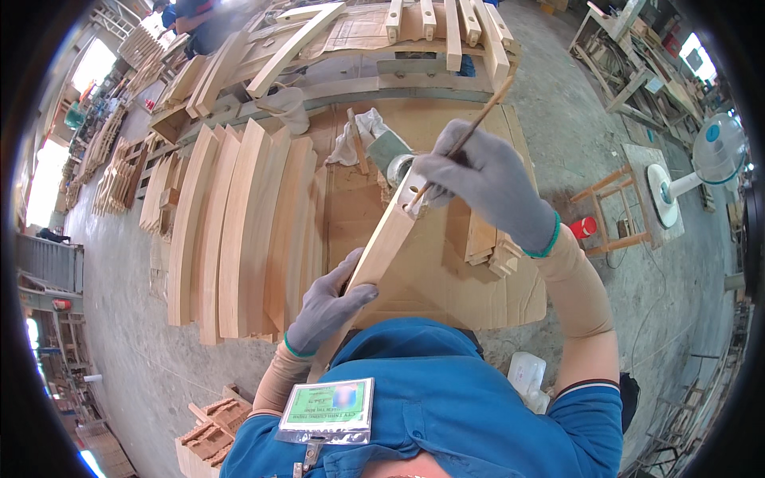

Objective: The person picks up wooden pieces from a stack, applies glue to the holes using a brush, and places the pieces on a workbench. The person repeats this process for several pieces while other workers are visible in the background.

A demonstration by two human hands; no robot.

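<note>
My left hand (pixel 327 309), in a grey glove, is closed around a pale wooden bar (pixel 384 248) that slants up and away from my body. Two holes show in the bar's far end. Between the fingers of my gloved right hand (pixel 490 177) is a thin wooden stick (pixel 492 102). Its lower tip meets the nearer hole; how deep it reaches I cannot tell. Just behind the bar's end are a grey-green block-like object (pixel 386 146) and a round whitish container (pixel 400 167), partly hidden by the bar and my right hand.
Cardboard (pixel 430 279) covers the work surface. Long wooden bars (pixel 243 231) stand in a row at left; short wood pieces (pixel 483 239) lie at right. A white rag (pixel 368 127) and bucket (pixel 288 110) sit farther back. A bench (pixel 358 44) holds more bars. Right stands a fan (pixel 677 183).
</note>
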